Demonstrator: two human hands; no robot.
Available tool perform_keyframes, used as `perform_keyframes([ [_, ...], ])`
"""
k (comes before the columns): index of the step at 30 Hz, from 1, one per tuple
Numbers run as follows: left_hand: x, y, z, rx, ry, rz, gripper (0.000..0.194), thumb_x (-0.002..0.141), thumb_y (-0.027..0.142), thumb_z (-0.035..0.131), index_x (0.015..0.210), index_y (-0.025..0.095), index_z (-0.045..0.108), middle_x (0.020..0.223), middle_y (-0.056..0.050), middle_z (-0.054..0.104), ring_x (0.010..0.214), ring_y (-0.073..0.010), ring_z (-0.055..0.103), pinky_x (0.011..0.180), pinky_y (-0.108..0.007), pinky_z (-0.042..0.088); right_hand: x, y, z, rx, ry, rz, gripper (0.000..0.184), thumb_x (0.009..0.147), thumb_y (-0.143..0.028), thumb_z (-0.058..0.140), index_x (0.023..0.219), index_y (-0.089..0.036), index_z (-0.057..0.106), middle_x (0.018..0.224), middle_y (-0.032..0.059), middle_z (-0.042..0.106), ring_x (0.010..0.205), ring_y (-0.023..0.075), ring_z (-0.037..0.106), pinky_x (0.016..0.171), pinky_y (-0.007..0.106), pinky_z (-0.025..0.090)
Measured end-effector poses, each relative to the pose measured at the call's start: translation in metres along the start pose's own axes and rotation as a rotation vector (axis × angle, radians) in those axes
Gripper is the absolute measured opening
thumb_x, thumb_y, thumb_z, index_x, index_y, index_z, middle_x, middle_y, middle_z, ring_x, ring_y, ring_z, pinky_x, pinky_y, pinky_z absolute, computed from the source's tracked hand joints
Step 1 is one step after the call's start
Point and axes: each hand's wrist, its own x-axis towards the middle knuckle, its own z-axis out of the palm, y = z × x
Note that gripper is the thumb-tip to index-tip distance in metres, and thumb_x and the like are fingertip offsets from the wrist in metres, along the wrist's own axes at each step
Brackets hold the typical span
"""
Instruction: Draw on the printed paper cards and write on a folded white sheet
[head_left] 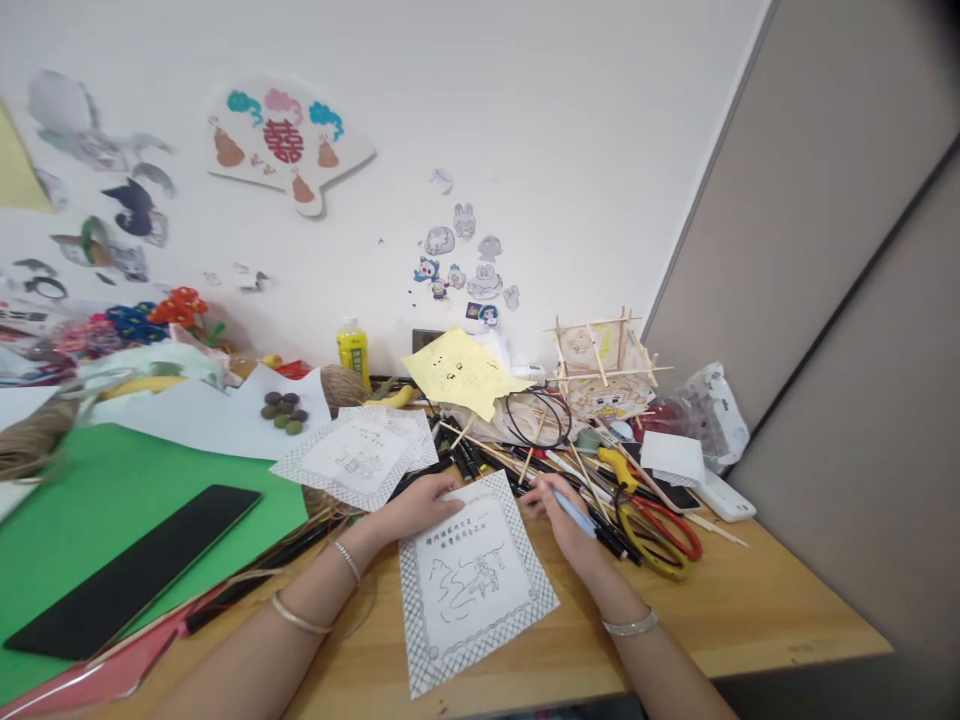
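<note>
A white paper sheet [471,585] with a line drawing and a patterned border lies on the wooden table [757,610] in front of me. My left hand [420,505] rests flat on the sheet's upper left corner, fingers stretched out. My right hand [562,520] is closed round a light blue pen [574,510] at the sheet's upper right corner, its tip pointing away to the right. Both wrists wear bangles.
Several similar printed sheets [360,455] lie behind. A green sheet [112,490] with a black slab [135,565] on it fills the left. Scissors with red and yellow handles [660,530], sticks, pens, a stick-frame lantern [604,365] and a yellow bottle [354,350] crowd the back. The table edge runs along the right.
</note>
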Motion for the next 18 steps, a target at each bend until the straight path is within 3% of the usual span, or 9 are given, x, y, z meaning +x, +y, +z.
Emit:
perform_keyframes([
  [4,0.003,-0.005,-0.001,-0.102,0.041,-0.057,0.027,0.092,0.036,0.057,0.109,0.014,0.059,0.105,-0.005,0.062,0.089,-0.0203,0.062,0.077,-0.038,0.053,0.001,0.005,0.003,0.021,-0.057,0.058,0.033,0.076,-0.052,0.062,0.08,-0.019,0.063,0.068,0.0039,0.068,0.06,0.0208,0.062,0.057,0.031,0.049],
  [10,0.0,-0.009,-0.004,-0.257,0.075,-0.093,0.027,0.092,0.039,0.056,0.102,0.014,0.061,0.1,-0.004,0.062,0.087,-0.0198,0.062,0.077,-0.038,0.052,-0.001,0.003,0.004,-0.004,-0.101,0.061,0.016,0.063,-0.03,0.07,0.075,-0.02,0.067,0.054,-0.0029,0.06,0.051,0.0174,0.054,0.049,0.027,0.042],
  [14,-0.006,-0.009,-0.013,-0.396,0.021,-0.086,0.039,0.085,0.051,0.061,0.094,0.013,0.062,0.093,-0.006,0.066,0.086,-0.0225,0.064,0.076,-0.036,0.05,0.0,0.001,0.001,-0.017,-0.02,0.018,0.018,0.065,-0.034,0.065,0.077,-0.02,0.066,0.059,-0.0008,0.061,0.055,0.0192,0.055,0.052,0.029,0.042],
  [18,-0.009,-0.005,-0.023,-0.549,-0.032,-0.048,0.058,0.069,0.058,0.071,0.105,0.013,0.06,0.106,-0.01,0.068,0.101,-0.0289,0.062,0.083,-0.036,0.048,0.004,0.002,-0.004,-0.013,0.087,-0.009,0.02,0.067,-0.037,0.064,0.079,-0.021,0.063,0.062,0.0007,0.062,0.059,0.0217,0.056,0.056,0.032,0.045],
])
